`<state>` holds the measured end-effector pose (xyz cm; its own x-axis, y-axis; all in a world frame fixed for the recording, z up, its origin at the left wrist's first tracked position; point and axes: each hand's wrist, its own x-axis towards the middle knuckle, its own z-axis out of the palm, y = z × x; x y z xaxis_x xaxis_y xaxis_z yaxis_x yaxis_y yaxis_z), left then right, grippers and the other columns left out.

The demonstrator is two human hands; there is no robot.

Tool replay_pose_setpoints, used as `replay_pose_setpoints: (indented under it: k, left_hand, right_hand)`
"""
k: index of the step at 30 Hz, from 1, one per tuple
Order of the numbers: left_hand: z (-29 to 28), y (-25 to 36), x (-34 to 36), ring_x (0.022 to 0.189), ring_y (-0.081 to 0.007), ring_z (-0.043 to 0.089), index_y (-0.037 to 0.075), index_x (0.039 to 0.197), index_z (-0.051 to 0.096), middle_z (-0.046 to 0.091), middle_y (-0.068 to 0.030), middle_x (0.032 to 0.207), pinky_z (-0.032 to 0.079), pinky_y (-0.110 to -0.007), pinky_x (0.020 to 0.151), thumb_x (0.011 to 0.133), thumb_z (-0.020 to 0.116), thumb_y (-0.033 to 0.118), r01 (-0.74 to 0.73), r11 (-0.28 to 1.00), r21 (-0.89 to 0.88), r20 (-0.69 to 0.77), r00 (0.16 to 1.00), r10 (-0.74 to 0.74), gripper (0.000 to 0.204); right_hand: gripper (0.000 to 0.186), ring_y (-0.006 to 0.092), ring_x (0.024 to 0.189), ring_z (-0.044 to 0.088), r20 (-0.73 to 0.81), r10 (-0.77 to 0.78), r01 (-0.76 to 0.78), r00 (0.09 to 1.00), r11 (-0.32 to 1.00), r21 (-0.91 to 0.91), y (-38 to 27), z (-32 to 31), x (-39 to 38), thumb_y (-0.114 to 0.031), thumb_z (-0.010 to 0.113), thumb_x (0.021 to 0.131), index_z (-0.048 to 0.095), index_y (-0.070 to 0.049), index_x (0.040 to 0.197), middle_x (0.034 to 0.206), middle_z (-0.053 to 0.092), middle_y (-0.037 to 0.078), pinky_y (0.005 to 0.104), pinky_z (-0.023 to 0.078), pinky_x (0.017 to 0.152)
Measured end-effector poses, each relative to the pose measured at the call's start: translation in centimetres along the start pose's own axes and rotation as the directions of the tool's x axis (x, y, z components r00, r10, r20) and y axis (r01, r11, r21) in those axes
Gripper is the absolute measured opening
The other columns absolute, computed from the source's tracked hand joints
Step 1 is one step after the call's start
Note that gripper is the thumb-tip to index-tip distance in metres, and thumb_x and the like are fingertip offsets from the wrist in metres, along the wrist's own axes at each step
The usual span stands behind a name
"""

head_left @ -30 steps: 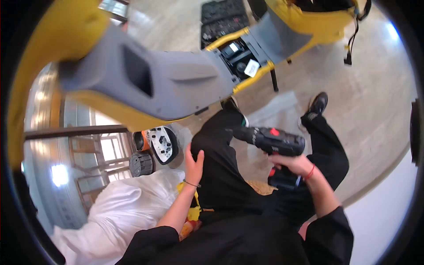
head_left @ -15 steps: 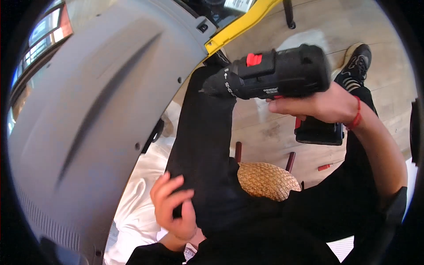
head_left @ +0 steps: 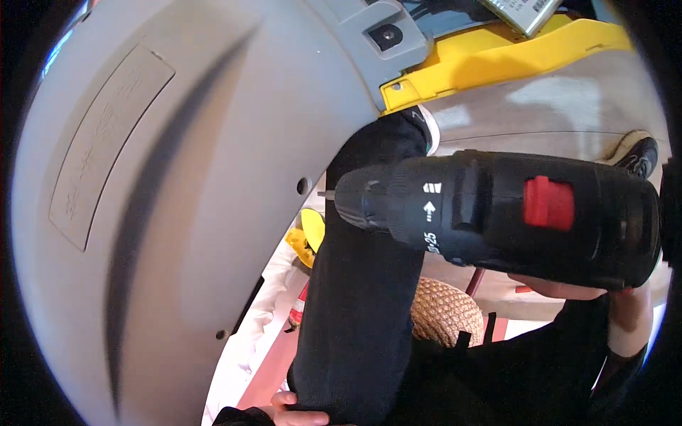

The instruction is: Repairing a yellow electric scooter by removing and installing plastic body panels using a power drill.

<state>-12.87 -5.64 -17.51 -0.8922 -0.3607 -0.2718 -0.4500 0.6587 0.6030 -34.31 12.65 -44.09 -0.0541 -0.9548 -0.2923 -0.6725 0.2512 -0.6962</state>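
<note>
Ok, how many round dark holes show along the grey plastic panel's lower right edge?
2: the upper hole, just left of the black power drill, and the lower hole, farther down. More may be hidden.

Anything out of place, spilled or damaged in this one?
Nothing looks spilled or damaged. The one oddity is a silver part lying at a slant by the yellow trim; I can't tell whether it is loose. The right hand grips the drill.

Indoors, part home, part workshop in look.
A pale floor with plank-like seams, a woven seat and white cloth suggest a home; a large grey moulded panel with yellow trim and a black power drill suggest a workshop. Which it is cannot be told.
</note>
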Motion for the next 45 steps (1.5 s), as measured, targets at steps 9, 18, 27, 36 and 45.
replay_pose_setpoints:
  k: [9,18,27,36,45]
  left_hand:
    - [0.1,-0.9,-0.1,0.094,-0.0183,0.057,0.018,0.077,0.063,0.068,0.0031,0.084,0.03,-0.048,0.094,0.086,0.055,0.023,-0.111,0.986,-0.126,-0.014,0.994,0.11,0.013]
    - [1.9,-2.5,-0.1,0.099,-0.0147,0.052,0.021,0.07,0.062,0.063,0.008,0.079,0.028,-0.044,0.102,0.078,0.061,0.019,-0.191,0.951,-0.241,-0.178,0.972,0.15,0.008]
    - [1.4,-2.1,-0.1,0.097,-0.0134,0.051,0.023,0.069,0.061,0.062,0.0089,0.079,0.028,-0.043,0.101,0.075,0.063,0.019,-0.15,0.961,-0.232,-0.145,0.982,0.118,0.007]
    - [1.1,-2.5,0.1,0.097,-0.0122,0.05,0.024,0.067,0.062,0.063,0.0102,0.08,0.027,-0.042,0.1,0.071,0.065,0.018,-0.142,0.959,-0.245,-0.055,0.99,0.133,0.008]
    - [2.0,-2.4,-0.1,0.098,-0.0135,0.052,0.023,0.068,0.063,0.064,0.0084,0.081,0.027,-0.044,0.1,0.074,0.064,0.014,-0.186,0.944,-0.272,-0.136,0.979,0.153,0.011]
  right_hand:
    - [0.04,0.0271,0.11,0.056,-0.019,-0.019,0.023,1.0,0.969,0.248,0.3,1.9,0.9,-0.022,0.071,0.079,0.062,-0.011,0.117,0.118,0.06,0.01,0.0423,0.04,0.101]
    - [0.04,0.0265,0.112,0.056,-0.064,-0.028,0.055,0.998,0.88,0.472,-0.3,3.5,2.5,-0.023,0.069,0.08,0.061,-0.011,0.118,0.12,0.059,0.009,0.0415,0.04,0.101]
    - [0.041,0.0259,0.113,0.055,-0.109,-0.076,0.128,0.991,0.756,0.642,-0.5,2.5,4.3,-0.024,0.068,0.081,0.06,-0.012,0.12,0.123,0.057,0.009,0.0406,0.041,0.101]
    - [0.042,0.0253,0.115,0.054,-0.152,-0.112,0.189,0.982,0.6,0.777,-0.5,1.9,5.8,-0.025,0.066,0.082,0.059,-0.012,0.121,0.125,0.056,0.009,0.0397,0.041,0.101]
    - [0.052,0.0271,0.112,0.056,-0.24,-0.03,0.207,0.97,0.614,0.761,-1.0,0.9,5.6,-0.022,0.078,0.071,0.061,-0.008,0.118,0.121,0.059,0.011,0.0389,0.039,0.1]
